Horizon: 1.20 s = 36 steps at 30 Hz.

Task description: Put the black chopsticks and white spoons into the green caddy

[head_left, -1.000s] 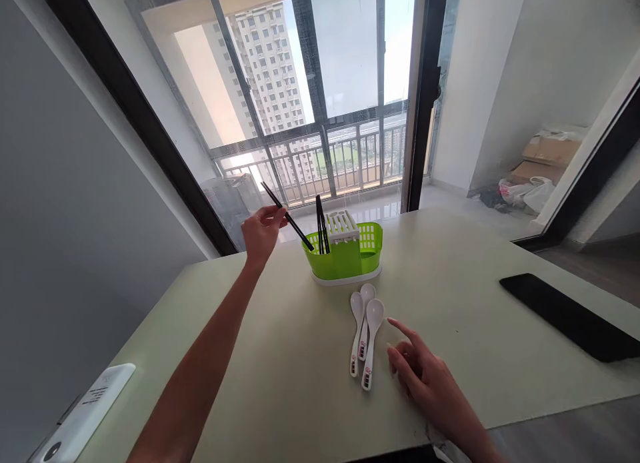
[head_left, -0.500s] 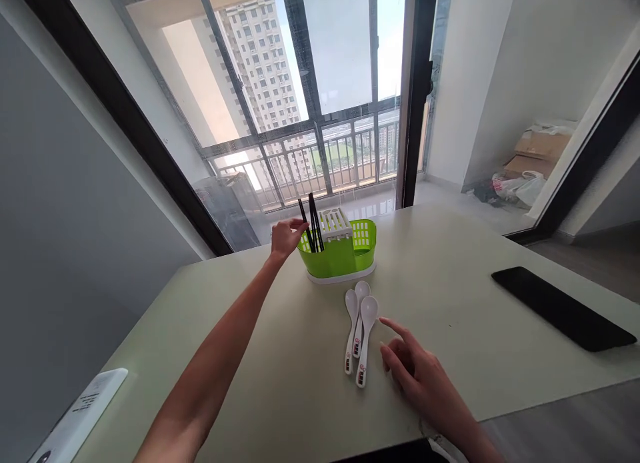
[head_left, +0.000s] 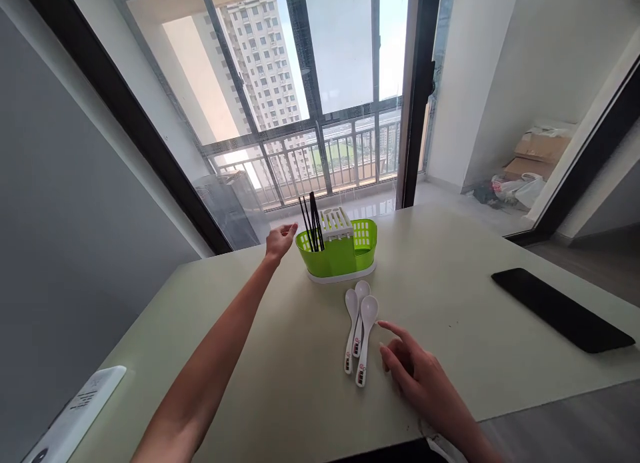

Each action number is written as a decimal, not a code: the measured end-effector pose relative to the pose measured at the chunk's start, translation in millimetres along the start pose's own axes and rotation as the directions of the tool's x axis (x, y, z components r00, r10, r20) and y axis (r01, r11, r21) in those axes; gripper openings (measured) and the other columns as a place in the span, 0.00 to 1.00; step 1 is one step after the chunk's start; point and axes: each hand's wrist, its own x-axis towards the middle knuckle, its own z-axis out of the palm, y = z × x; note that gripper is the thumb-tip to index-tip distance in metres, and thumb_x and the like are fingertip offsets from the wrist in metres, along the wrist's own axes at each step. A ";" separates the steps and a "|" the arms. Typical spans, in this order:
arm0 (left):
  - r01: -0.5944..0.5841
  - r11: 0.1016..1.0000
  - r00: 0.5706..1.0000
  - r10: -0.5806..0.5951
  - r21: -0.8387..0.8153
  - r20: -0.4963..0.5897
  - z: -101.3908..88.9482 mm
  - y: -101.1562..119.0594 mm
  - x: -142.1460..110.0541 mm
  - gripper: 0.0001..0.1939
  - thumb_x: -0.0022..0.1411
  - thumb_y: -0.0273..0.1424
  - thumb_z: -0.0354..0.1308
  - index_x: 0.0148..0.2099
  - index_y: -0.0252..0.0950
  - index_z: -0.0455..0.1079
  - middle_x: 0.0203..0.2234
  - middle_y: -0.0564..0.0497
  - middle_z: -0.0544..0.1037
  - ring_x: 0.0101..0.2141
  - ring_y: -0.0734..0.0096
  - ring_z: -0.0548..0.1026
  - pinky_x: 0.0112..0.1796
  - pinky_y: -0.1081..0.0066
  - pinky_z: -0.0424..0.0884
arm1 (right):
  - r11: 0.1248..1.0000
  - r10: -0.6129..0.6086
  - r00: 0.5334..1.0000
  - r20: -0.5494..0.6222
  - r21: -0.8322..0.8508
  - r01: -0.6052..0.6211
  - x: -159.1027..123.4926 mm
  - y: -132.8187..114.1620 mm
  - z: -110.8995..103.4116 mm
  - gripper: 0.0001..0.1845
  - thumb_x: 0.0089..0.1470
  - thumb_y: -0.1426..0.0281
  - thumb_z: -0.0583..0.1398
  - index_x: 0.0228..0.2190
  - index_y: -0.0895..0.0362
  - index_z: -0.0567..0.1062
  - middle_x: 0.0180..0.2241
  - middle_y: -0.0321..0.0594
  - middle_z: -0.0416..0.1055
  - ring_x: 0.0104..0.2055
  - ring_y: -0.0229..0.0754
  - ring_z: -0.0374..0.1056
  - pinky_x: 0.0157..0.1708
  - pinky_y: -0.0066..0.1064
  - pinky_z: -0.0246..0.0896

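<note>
A green plastic cutlery holder [head_left: 340, 255] with a white slotted insert stands on the pale table [head_left: 280, 356]. Black chopsticks [head_left: 311, 222] stand upright in its left end. My left hand [head_left: 279, 240] hovers just left of the holder, fingers apart and empty, clear of the chopsticks. Three white spoons [head_left: 359, 331] lie side by side in front of the holder. My right hand [head_left: 413, 371] rests on the table just right of the spoon handles, index finger stretched out, holding nothing.
A black flat phone-like slab [head_left: 563, 310] lies at the table's right. A white remote-like device [head_left: 75, 415] sits at the near left corner. Behind the table are a glass balcony door [head_left: 300, 103] and cardboard boxes [head_left: 537, 150].
My left hand carried a black chopstick to the holder, set it among the others, then let go and drew back slightly left. My right hand has stayed beside the spoons.
</note>
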 end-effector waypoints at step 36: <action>-0.172 0.985 0.732 0.113 0.022 0.672 63.3 -0.5 -146.6 0.19 0.62 0.45 0.61 0.43 0.34 0.78 0.34 0.47 0.81 0.36 0.63 0.77 0.40 0.67 0.72 | 1.000 0.013 1.000 0.026 -0.013 -0.013 -2.7 4.9 2.0 0.25 0.68 0.52 0.51 0.56 0.54 0.68 0.29 0.32 0.70 0.30 0.38 0.66 0.34 0.27 0.62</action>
